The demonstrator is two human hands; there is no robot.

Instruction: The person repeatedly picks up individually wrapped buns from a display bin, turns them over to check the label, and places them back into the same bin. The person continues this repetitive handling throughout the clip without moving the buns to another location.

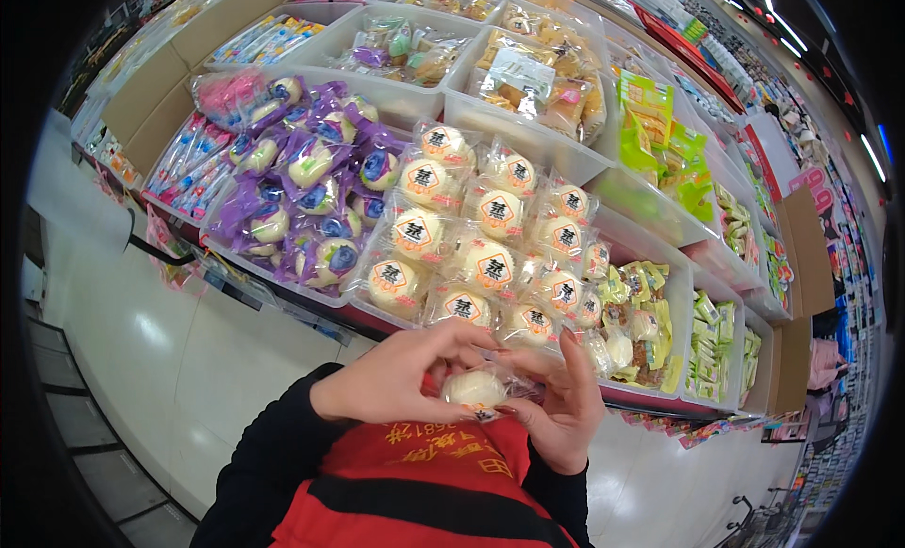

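Both of my hands hold one wrapped steamed cake [475, 391] in front of my red apron [424, 505]. My left hand [396, 382] grips it from the left, thumb below and fingers curled behind. On the other side, my right hand [558, 403] pinches the clear wrapper near its lower right, index finger raised. The cake is pale and round, with a printed mark at its lower edge. Just beyond my hands, rows of similar wrapped cakes [495, 212] fill a clear plastic bin, their printed diamond marks facing up.
Purple-wrapped cakes [311, 159] fill the bin at left. Bins behind hold bagged pastries [569, 96] and green packets [664, 124]. Yellow-wrapped snacks [640, 322] lie at right. A cardboard flap [802, 251] sticks out at far right; a dark handle [159, 251] juts out at left.
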